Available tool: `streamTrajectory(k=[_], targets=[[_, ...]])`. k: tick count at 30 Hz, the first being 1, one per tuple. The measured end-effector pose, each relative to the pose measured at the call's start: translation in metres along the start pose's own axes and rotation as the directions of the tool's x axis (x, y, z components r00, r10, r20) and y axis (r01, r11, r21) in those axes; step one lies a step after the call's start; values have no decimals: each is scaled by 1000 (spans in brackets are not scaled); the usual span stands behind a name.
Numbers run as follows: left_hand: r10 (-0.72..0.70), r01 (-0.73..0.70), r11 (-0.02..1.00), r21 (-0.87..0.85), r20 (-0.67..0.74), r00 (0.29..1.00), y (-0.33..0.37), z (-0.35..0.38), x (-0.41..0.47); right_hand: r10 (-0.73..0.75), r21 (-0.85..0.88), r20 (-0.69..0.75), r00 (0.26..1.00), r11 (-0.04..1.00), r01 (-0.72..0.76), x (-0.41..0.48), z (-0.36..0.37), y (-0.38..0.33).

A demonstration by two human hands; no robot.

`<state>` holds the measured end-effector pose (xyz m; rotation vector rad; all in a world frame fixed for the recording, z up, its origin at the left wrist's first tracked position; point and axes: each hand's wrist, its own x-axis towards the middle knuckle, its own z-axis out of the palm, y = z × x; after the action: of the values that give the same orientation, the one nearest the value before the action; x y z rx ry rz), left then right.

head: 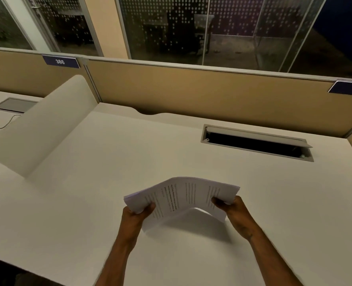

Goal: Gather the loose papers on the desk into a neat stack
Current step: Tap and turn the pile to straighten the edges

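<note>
Both hands are on it: the left hand [139,214] pinches one end of the papers [183,198], the right hand [233,211] clamps the other, and the bundle arches up between the two grips, above the desk [109,162]. Its long axis runs hand to hand. Neither hand is nearer. Squaring it looks likely to mean dropping the near edge straight down between them.

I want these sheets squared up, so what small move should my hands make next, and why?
Probably ease both hands inward-pressure off: the left hand and right hand bow the white printed paper stack upward, and its left edges look fanned.
</note>
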<state>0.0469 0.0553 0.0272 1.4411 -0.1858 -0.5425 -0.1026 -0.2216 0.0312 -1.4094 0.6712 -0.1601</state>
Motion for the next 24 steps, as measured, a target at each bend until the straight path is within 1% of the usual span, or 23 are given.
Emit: streamTrajectory(k=[3,6,9,10,11,12,13,14,16,18,19,21,22,24], targets=[[-17,18,1000,9,-34,999,-4,3,0,7,2,-8,1000,1000,-7,0,1,5],[-39,40,999,16,-50,998,4,5,5,-26,-31,-39,999,999,25,1,-4,-6],[12,-16,998,-62,-64,998,29,11,9,-105,-51,-86,991,994,101,3,-14,-21],[33,-42,993,-113,-81,996,37,14,9,-112,-16,-111,987,994,111,3,-15,-23],[50,-66,983,-172,-96,994,44,19,9,-94,66,-135,986,992,103,1,-12,-24],[64,-86,969,-232,-101,993,49,25,8,-67,172,-127,990,981,89,0,-7,-24],[70,-97,952,-291,-101,992,52,33,7,-62,282,-78,995,956,81,-3,1,-25],[67,-97,934,-343,-98,993,54,41,5,-86,372,-13,996,924,85,-4,11,-27],[49,-85,898,-432,-94,994,52,58,0,-160,497,97,982,863,92,-6,31,-37],[22,-67,861,-505,-95,995,45,72,-5,-183,578,96,978,811,95,-8,49,-48],[7,-57,843,-534,-96,995,40,78,-8,-181,595,71,981,797,104,-8,55,-52],[-43,-17,813,-582,-88,995,27,82,-12,-178,581,13,984,802,137,-10,63,-58],[-80,18,805,-594,-79,994,21,79,-14,-172,551,-24,985,820,157,-10,64,-60],[-162,85,827,-555,-91,983,14,63,-13,-166,456,-86,982,870,187,-12,60,-62]])
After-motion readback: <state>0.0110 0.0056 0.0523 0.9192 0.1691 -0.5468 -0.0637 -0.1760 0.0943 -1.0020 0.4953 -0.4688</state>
